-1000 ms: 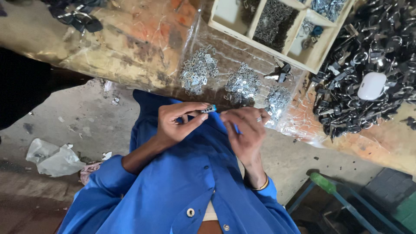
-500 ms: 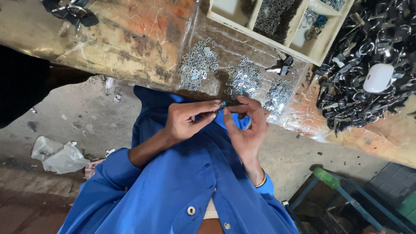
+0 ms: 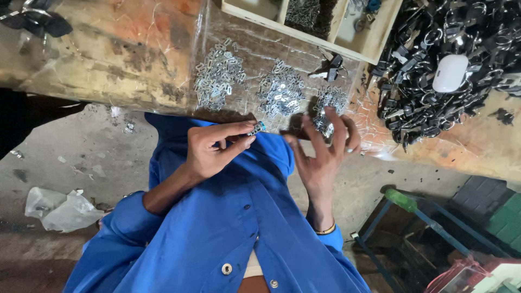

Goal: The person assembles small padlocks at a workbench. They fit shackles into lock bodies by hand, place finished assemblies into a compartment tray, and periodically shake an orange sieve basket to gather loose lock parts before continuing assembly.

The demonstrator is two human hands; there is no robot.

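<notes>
A clear plastic sheet (image 3: 163,70) covers the worn counter (image 3: 97,49), creased and shiny. At the top edge stands a pale wooden tray (image 3: 374,49) split into compartments, dark metal parts inside. To its right lies a heap of black clips and rings (image 3: 429,103), with a smooth white rounded case (image 3: 450,72) resting on top. On the floor at left — a crumpled clear plastic bag (image 3: 59,209).

My left hand (image 3: 214,149) is closed in a pinch, thumb and forefinger gripping a small silver metal piece (image 3: 255,129) with a touch of blue at its tip; the piece sits just off the counter's near edge, above my blue sleeve. My right hand (image 3: 323,149) is open, fingers spread, empty, reaching over the rightmost of three piles of small silver fittings (image 3: 279,95) — whether it touches them I cannot tell.
</notes>
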